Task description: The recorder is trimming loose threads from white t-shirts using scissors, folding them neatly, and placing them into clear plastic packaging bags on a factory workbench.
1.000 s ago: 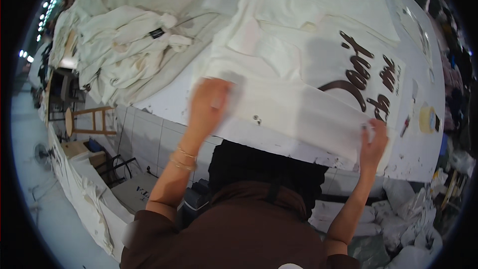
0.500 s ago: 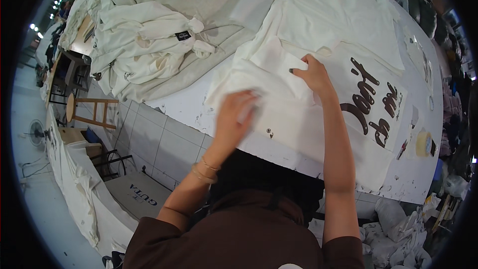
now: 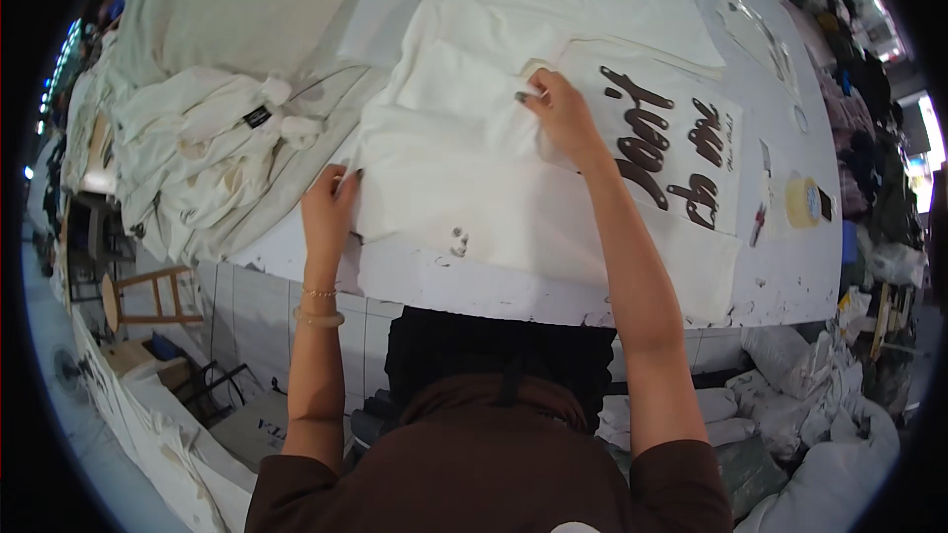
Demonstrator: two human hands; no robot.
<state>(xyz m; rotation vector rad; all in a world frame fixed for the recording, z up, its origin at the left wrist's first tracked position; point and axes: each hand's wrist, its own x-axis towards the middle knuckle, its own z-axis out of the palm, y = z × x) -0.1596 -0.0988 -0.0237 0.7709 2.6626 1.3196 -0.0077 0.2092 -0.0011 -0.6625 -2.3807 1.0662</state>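
Observation:
A white garment [image 3: 434, 143] lies spread over the table in front of me, with a small dark mark near its front edge. My right hand [image 3: 558, 114] is closed, thumb and fingers pinching a raised fold on its upper right part. At the garment's left side is my left hand [image 3: 331, 207], its fingers curled and the thumb against the cloth edge; it seems to grip that edge, though the fingertips partly hide the hold. To the right of my right hand, a white panel with large dark brown lettering [image 3: 647, 138] lies flat.
A heap of off-white garments [image 3: 212, 138] lies at the left of the white table [image 3: 464, 291]. A tape roll [image 3: 802, 202] and a small red-handled tool [image 3: 758, 224] sit near its right side. A wooden stool [image 3: 148, 298] stands at lower left; bags [image 3: 790, 355] are piled at lower right.
My left hand has moved left from above the garment to its left edge. My right hand still holds a fold. The whole view has shifted, so the table sits further left and higher.

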